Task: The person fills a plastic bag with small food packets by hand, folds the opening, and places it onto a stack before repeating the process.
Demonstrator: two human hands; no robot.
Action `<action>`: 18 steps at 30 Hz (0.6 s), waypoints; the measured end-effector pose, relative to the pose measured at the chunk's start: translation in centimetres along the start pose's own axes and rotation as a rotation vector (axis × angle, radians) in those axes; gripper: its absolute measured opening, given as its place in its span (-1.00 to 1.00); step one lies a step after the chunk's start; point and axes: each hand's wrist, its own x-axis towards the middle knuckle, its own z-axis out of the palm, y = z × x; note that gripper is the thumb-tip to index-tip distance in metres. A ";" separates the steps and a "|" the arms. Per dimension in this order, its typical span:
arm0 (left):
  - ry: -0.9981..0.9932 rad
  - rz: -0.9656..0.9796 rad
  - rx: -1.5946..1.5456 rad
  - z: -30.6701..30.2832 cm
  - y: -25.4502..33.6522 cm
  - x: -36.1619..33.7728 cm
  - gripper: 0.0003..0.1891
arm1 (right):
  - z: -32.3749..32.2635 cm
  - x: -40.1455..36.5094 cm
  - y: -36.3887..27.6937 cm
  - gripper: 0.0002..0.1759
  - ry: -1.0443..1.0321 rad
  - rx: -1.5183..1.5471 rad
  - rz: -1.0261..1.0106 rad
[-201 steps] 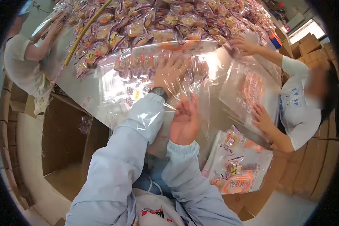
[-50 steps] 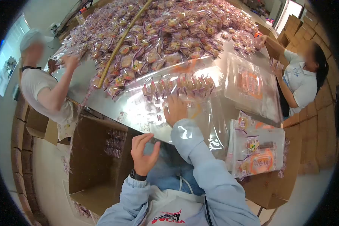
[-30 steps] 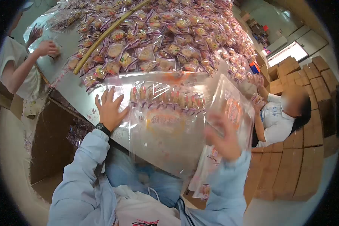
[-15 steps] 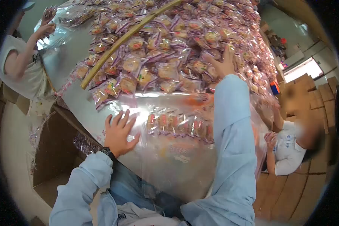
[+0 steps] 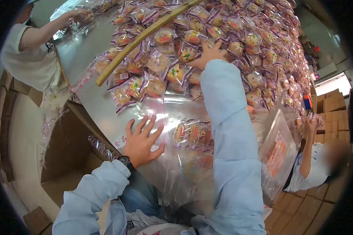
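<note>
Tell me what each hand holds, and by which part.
Left hand presses flat on the clear bag, gripping nothing. Right hand rests on the wrapped pastries; any grip cannot be told.

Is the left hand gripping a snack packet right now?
No, the left hand lies flat with fingers spread on the clear bag, closed around nothing.

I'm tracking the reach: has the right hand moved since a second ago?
Yes. The right hand has gone from the near side of the clear bag out beyond it, onto the pile of wrapped cakes.
</note>
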 end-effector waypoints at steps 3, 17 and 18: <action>-0.007 -0.002 0.003 -0.3 -0.1 0.0 -0.40 | 0.6 1.3 -1.8 0.28 -0.028 -0.035 0.047; 0.010 -0.018 -0.013 0.4 -0.1 -0.5 -0.37 | 5.8 3.2 2.5 0.28 0.189 0.000 -0.174; 0.018 -0.015 -0.010 0.5 -0.2 -0.3 -0.37 | 5.7 2.7 2.2 0.29 0.247 0.024 -0.189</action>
